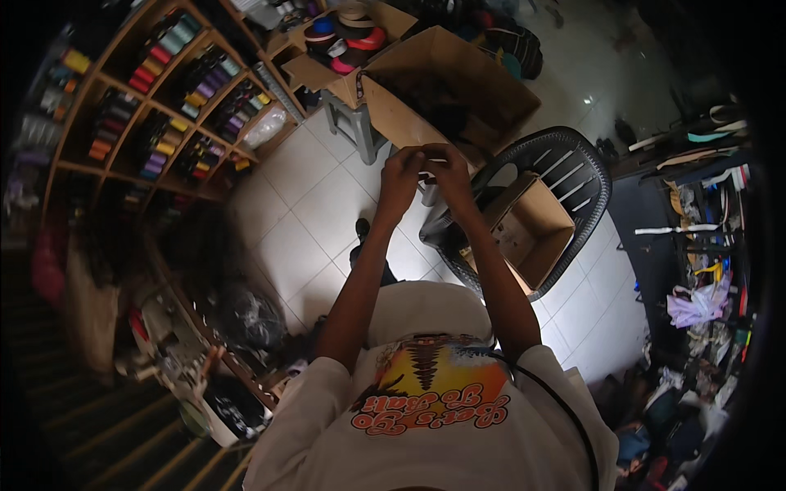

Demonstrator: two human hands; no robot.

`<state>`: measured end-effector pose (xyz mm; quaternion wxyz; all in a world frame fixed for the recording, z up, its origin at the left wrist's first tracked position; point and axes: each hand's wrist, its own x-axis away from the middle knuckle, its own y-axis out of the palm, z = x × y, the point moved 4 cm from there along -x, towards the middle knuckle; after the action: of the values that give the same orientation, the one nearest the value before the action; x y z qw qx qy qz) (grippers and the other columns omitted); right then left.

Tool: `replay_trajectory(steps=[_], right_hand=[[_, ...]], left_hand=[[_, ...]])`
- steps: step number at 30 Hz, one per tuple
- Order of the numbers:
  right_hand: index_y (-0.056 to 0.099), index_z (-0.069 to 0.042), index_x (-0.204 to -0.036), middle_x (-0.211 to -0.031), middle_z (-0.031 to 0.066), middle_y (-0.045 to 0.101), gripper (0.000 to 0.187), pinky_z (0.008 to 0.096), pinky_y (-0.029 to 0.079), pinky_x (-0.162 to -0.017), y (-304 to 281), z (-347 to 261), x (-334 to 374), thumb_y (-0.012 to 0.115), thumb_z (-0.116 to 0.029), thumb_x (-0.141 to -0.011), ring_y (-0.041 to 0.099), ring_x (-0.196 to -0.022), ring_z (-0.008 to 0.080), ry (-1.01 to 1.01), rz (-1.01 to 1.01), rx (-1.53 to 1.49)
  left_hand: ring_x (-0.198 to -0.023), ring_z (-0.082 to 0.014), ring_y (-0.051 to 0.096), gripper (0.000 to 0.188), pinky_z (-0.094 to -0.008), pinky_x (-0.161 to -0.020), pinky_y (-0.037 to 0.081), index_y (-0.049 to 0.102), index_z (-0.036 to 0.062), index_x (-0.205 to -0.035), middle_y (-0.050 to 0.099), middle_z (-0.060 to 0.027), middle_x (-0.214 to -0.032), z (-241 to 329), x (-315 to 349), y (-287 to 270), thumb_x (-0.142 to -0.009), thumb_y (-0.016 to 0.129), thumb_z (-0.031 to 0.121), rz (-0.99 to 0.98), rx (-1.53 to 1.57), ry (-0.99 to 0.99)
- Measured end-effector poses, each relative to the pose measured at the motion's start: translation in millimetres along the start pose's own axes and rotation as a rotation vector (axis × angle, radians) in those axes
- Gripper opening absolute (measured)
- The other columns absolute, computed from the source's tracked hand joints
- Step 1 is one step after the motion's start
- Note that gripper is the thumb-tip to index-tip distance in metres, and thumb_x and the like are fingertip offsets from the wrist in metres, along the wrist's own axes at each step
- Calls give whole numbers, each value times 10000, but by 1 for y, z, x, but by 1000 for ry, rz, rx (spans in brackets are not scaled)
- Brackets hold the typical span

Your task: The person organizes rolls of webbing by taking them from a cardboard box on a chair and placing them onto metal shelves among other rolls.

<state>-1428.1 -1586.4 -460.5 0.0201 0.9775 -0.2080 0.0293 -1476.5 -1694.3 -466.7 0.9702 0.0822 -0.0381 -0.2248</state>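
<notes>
Both my arms reach forward, and my hands meet at the near edge of a large open cardboard box. My left hand has its fingers curled in, the tips touching those of the other hand. Bent the same way, my right hand closes toward it from the right. A small dark bit shows between them, too small and shadowed to name. Just right of my right forearm stands a black plastic chair with a smaller open cardboard box on its seat.
A grey stool stands beyond my left hand, near a box with several caps. Wooden shelves of thread spools line the left. A sewing machine sits lower left. Cluttered goods, including a lilac cloth, fill the right side.
</notes>
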Motion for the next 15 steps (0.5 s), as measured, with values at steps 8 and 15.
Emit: replay_trajectory(steps=[8,15], right_hand=[[584,4,-1096,-1008,113,663,316,288,505,-661,1,53,-100,651,-134,-820,645,-875,174,276,312,-7],[582,20,-1093,-1000,152,661,316,324,489,-840,-38,111,-164,649,-154,-837,647,-931,233,314,575,-67]], left_hand=[[-871,-192,653,284,-301,-806,537,605,-67,-1105,654,-130,-950,-38,-146,-21,-945,480,132,-393,-285,-215],[-880,-146,636,264,-293,-793,509,624,-40,-1087,664,-110,-918,-100,-244,22,-938,529,156,-624,-551,-174]])
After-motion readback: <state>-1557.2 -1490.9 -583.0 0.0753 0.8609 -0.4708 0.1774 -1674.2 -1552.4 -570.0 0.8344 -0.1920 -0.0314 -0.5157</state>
